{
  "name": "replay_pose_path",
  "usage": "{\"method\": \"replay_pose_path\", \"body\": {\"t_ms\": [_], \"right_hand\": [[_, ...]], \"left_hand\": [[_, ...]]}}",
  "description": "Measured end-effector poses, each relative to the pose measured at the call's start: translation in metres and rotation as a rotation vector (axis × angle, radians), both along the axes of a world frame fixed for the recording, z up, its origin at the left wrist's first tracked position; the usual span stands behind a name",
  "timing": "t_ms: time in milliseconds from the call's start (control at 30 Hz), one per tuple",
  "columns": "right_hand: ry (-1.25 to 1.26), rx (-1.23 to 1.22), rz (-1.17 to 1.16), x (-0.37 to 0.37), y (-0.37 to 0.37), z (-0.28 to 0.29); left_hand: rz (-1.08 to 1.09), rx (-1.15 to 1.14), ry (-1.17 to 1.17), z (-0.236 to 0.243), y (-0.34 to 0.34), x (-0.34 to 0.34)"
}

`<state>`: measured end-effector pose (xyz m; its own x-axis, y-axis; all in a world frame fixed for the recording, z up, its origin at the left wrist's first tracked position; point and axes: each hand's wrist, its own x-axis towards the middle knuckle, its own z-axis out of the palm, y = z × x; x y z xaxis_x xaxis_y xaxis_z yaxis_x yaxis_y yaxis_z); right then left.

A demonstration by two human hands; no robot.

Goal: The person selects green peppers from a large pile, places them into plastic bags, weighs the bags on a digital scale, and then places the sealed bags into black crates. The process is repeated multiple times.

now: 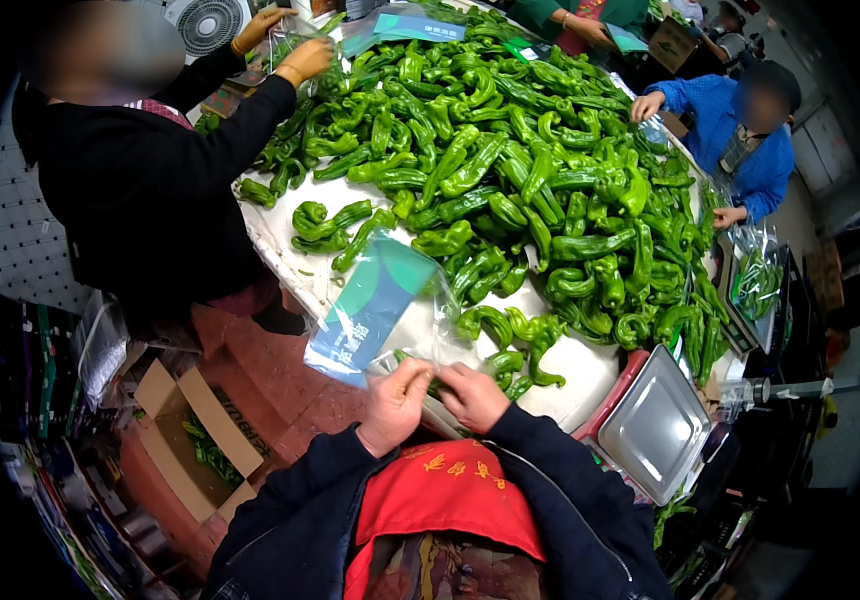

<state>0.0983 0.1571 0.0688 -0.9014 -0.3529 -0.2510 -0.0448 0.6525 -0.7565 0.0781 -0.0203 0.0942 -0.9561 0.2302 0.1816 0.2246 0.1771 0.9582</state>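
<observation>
Both my hands are pinched close together at the near edge of the table. My left hand [396, 405] grips the clear edge of a plastic bag [375, 310] printed in blue and green. Beside it, my right hand [475, 398] is closed on the same clear film, thumb toward the left hand. The bag lies away from me on the white tabletop [575, 375], its printed part to the left and looking flat. Just past my right hand lie a few loose green peppers [540, 345], apart from a large heap of green peppers [510, 170].
At the right stands a scale with a metal pan [655, 425]. A cardboard box [195, 435] with some peppers sits on the floor at left. People work at the left, far side and right, one in a blue jacket [750, 150]. Another printed bag [418, 27] lies on the far peppers.
</observation>
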Motion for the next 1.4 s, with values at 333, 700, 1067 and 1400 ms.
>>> {"method": "replay_pose_path", "body": {"t_ms": [333,700,1067,1400], "right_hand": [[-0.558,-0.515,-0.16,0.002,0.024,-0.023],[0.14,-0.275,-0.146,0.011,-0.023,-0.074],[0.223,-0.39,-0.197,0.007,-0.008,-0.035],[0.529,0.1,-0.495,-0.056,0.047,-0.046]], "left_hand": [[-0.108,-0.375,0.006,-0.008,-0.02,0.017],[-0.136,-0.1,-0.023,-0.001,0.001,0.031],[0.093,0.181,-0.489,-0.036,-0.012,-0.007],[-0.011,-0.047,-0.44,-0.042,-0.039,-0.009]]}}
